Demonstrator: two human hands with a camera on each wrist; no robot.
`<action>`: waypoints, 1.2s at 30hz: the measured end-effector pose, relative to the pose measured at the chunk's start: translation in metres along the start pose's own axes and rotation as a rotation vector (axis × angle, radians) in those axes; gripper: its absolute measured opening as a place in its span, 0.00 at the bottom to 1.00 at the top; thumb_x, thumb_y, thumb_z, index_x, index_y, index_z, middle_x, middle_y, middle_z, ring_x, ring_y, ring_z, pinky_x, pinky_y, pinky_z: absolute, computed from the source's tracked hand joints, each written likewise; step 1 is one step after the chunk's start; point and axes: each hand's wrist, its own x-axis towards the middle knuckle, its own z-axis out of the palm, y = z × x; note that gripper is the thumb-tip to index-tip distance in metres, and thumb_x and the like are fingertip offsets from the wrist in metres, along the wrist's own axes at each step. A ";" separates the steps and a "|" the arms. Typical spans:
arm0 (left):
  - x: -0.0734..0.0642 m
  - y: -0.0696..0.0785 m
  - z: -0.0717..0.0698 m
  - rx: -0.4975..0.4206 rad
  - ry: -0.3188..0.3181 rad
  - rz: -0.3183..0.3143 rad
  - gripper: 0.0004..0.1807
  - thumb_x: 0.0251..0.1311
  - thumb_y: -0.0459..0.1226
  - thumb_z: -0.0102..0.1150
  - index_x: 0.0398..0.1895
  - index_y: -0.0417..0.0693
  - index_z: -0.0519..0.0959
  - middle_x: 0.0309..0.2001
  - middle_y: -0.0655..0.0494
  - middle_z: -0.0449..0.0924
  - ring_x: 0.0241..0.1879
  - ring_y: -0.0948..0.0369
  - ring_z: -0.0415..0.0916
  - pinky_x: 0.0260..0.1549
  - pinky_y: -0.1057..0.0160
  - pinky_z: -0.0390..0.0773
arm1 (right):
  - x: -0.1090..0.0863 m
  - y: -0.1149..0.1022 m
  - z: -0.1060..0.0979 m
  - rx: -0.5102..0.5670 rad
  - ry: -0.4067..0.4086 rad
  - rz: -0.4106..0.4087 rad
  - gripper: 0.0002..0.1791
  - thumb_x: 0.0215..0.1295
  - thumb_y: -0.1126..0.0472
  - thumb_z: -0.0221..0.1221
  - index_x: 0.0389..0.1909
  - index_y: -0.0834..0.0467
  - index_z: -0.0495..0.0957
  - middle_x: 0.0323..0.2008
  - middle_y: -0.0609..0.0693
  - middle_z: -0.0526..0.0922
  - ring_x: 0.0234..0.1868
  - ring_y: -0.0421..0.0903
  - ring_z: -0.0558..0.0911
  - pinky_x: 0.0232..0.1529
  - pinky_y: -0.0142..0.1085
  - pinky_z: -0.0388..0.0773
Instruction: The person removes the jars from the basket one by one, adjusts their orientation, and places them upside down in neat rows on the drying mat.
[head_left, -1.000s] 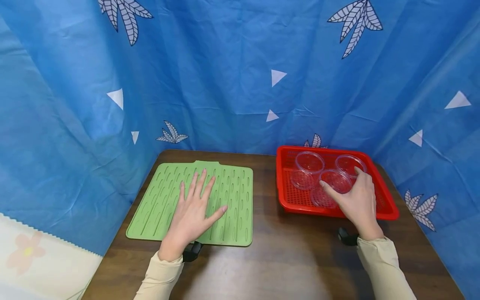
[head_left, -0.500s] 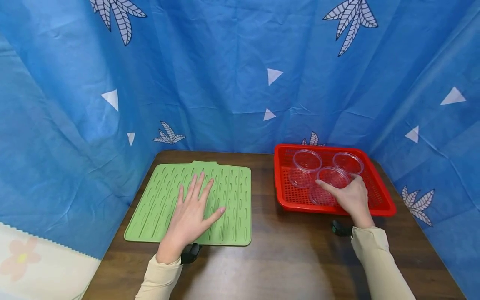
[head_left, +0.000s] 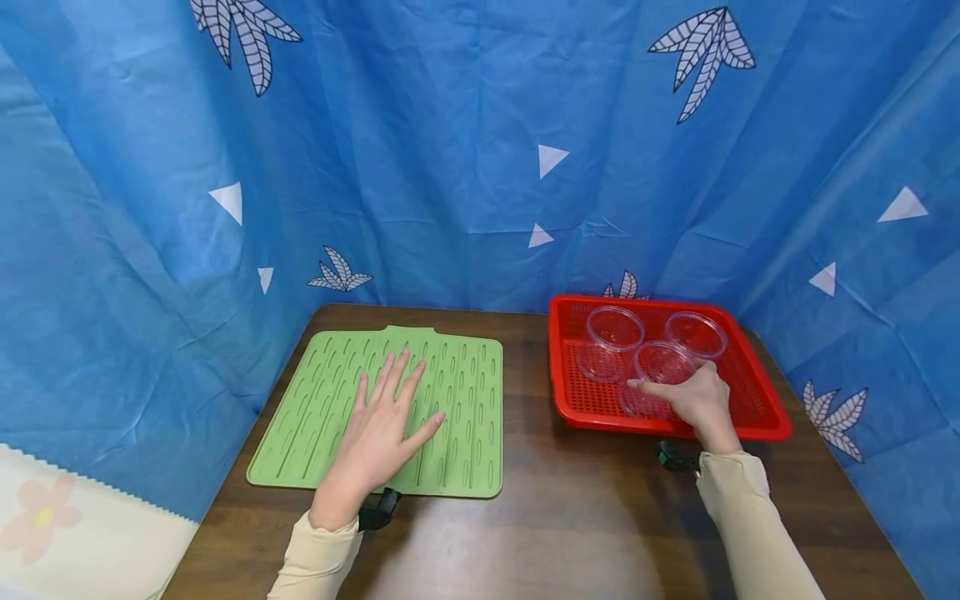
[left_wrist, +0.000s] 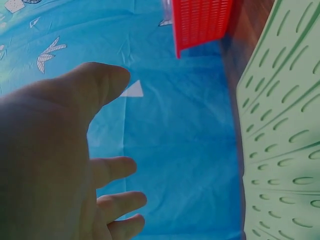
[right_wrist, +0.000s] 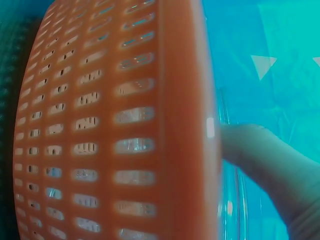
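Note:
My left hand has its fingers spread over a green ridged mat at the table's left; it holds nothing. In the left wrist view its thumb and fingers are straight and apart. At the right, my right hand reaches over the front of a red basket and grips a clear plastic cup: the thumb lies across its near left side, the fingertips on its right. In the right wrist view the basket wall hides most of the cup; only the thumb shows past the rim.
Two more clear cups stand in the basket behind the gripped one: one at the back left, another at the back right. The brown table runs between mat and basket. A blue curtain hangs behind and at both sides.
The right hand has lowered from above the cups and closed in on the front one, thumb and fingers now at its sides. The left hand has hardly moved.

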 end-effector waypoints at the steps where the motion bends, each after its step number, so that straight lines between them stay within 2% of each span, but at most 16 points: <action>1: 0.000 0.000 0.000 0.001 0.002 0.000 0.47 0.78 0.61 0.58 0.87 0.43 0.60 0.88 0.40 0.46 0.87 0.43 0.38 0.80 0.28 0.37 | 0.001 0.000 0.001 -0.005 0.001 0.001 0.67 0.60 0.50 0.81 0.81 0.77 0.46 0.73 0.80 0.63 0.68 0.76 0.67 0.61 0.67 0.80; 7: 0.002 -0.001 -0.002 0.006 0.013 -0.002 0.47 0.77 0.61 0.58 0.87 0.44 0.61 0.87 0.38 0.49 0.87 0.41 0.39 0.80 0.27 0.38 | 0.003 0.001 0.003 0.000 0.011 0.002 0.66 0.61 0.56 0.80 0.83 0.77 0.43 0.74 0.81 0.60 0.71 0.78 0.64 0.65 0.70 0.76; 23: 0.003 -0.004 -0.004 -0.019 0.019 -0.009 0.46 0.77 0.60 0.60 0.87 0.43 0.62 0.87 0.38 0.49 0.87 0.38 0.39 0.80 0.28 0.39 | -0.004 0.006 0.005 0.006 0.052 -0.008 0.64 0.60 0.57 0.80 0.83 0.75 0.46 0.74 0.79 0.62 0.71 0.77 0.65 0.63 0.71 0.77; 31: 0.006 -0.006 -0.005 -0.037 0.046 0.002 0.45 0.77 0.57 0.61 0.86 0.41 0.62 0.87 0.37 0.49 0.86 0.36 0.40 0.81 0.29 0.42 | -0.017 -0.002 -0.002 0.011 0.128 -0.071 0.63 0.59 0.57 0.81 0.83 0.72 0.48 0.75 0.78 0.63 0.72 0.77 0.65 0.63 0.73 0.76; 36: 0.008 -0.008 -0.005 -0.035 0.065 0.020 0.46 0.75 0.57 0.65 0.85 0.41 0.63 0.86 0.36 0.51 0.86 0.36 0.41 0.80 0.28 0.44 | -0.026 -0.009 -0.008 0.024 0.187 -0.155 0.62 0.59 0.55 0.81 0.84 0.70 0.50 0.75 0.76 0.65 0.72 0.76 0.66 0.61 0.74 0.77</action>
